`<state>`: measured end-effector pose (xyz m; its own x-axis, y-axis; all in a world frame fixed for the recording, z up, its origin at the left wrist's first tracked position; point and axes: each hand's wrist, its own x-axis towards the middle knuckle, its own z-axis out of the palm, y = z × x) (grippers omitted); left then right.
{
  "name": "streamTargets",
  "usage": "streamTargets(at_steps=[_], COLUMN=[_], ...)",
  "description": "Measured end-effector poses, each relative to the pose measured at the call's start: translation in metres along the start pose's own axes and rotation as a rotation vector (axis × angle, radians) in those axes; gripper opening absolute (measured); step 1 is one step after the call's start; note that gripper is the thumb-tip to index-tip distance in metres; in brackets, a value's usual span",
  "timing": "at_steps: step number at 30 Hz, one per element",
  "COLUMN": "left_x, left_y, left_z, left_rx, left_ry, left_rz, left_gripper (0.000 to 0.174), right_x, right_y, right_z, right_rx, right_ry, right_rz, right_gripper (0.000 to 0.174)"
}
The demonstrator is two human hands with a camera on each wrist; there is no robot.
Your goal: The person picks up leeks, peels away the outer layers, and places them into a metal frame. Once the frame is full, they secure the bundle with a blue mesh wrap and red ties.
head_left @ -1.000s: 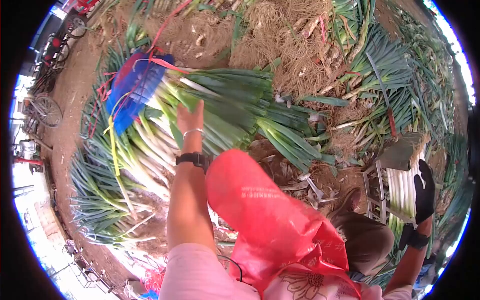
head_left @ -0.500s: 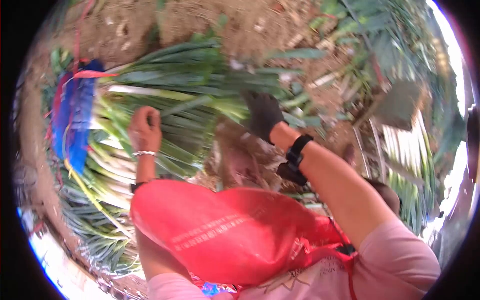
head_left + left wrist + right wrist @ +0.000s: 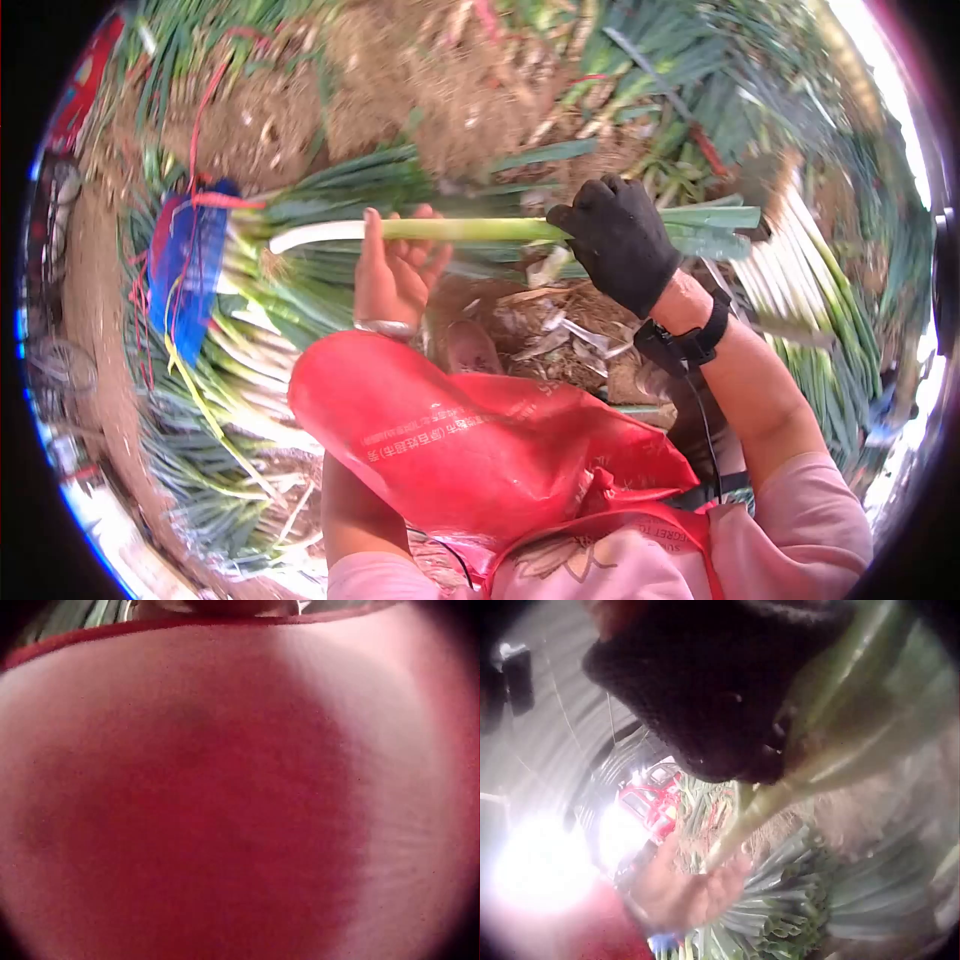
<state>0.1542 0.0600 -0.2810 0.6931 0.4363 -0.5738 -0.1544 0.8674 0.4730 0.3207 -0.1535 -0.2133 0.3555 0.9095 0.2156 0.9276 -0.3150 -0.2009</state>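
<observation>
Lying at the left of the head view, a blue sheet point(image 3: 185, 270) covers part of a leek pile point(image 3: 255, 345). Near the centre, a single leek point(image 3: 490, 229) stretches sideways, white end leftward — the bare left hand point(image 3: 398, 280) loosely holds it between thumb and fingers. Right of centre, the black-gloved right hand point(image 3: 620, 240) grips its greener part, fingers curled round. Farther right lies a leek bundle point(image 3: 800, 265), white stems above green leaves.
</observation>
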Motion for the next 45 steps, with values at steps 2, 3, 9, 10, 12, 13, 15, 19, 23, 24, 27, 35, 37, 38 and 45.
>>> streamTargets(at_steps=[2,3,9,10,12,13,15,19,23,24,27,35,37,38,45], left_x=[-0.016,-0.023,-0.113,-0.129,-0.164,-0.178,-0.192,-0.212,-0.219,-0.225,-0.231,-0.211,-0.207,-0.187,-0.051], left_y=[-0.002,-0.007,-0.069,-0.079,-0.094,-0.099,-0.105,-0.124,-0.151,-0.159,-0.178,-0.169,-0.141,-0.118,-0.002], left_z=[0.045,0.065,0.196,0.212,0.241,0.253,0.268,0.283,0.293,0.299,0.306,0.315,0.322,0.317,0.234], left_rx=[-0.055,-0.052,0.109,0.178,0.336,0.474,0.607,0.912,0.924,0.938,1.147,0.218,0.087,0.044,0.665], left_ry=[-0.165,-0.27,-0.775,-0.841,-0.853,-0.821,-0.783,-0.803,-0.832,-0.854,-0.844,-0.827,-0.671,-0.682,-0.25], left_rz=[0.06,0.082,0.189,0.217,0.265,0.32,0.367,0.159,0.067,0.047,0.175,-0.137,0.024,0.142,0.501], left_gripper=[0.037,0.035,0.036,0.037,0.037,0.036,0.035,0.031,0.028,0.028,0.025,0.022,0.035,0.041,0.028], right_x=[-0.024,-0.039,-0.119,-0.126,-0.156,-0.17,-0.198,-0.248,-0.293,-0.303,-0.323,-0.391,-0.413,-0.425,-0.497], right_y=[0.004,0.008,-0.004,0.0,0.005,0.007,0.0,-0.013,-0.003,0.001,-0.002,0.026,0.038,0.042,0.093], right_z=[-0.054,-0.079,-0.203,-0.213,-0.236,-0.245,-0.256,-0.272,-0.249,-0.245,-0.248,-0.293,-0.3,-0.306,-0.389], right_rx=[-0.048,-0.072,-0.086,-0.051,0.047,0.163,0.14,-0.021,0.201,0.237,0.25,-0.022,0.016,0.027,-0.245], right_ry=[0.063,0.096,0.099,0.059,0.084,0.073,0.157,0.193,0.326,0.36,0.378,0.27,0.267,0.269,0.323], right_rz=[-0.009,0.015,0.135,0.195,0.242,0.266,0.271,0.439,0.491,0.455,0.505,0.608,0.651,0.652,0.898], right_gripper=[0.022,0.022,0.059,0.046,0.044,0.043,0.043,0.044,0.043,0.046,0.052,0.058,0.051,0.052,0.054])
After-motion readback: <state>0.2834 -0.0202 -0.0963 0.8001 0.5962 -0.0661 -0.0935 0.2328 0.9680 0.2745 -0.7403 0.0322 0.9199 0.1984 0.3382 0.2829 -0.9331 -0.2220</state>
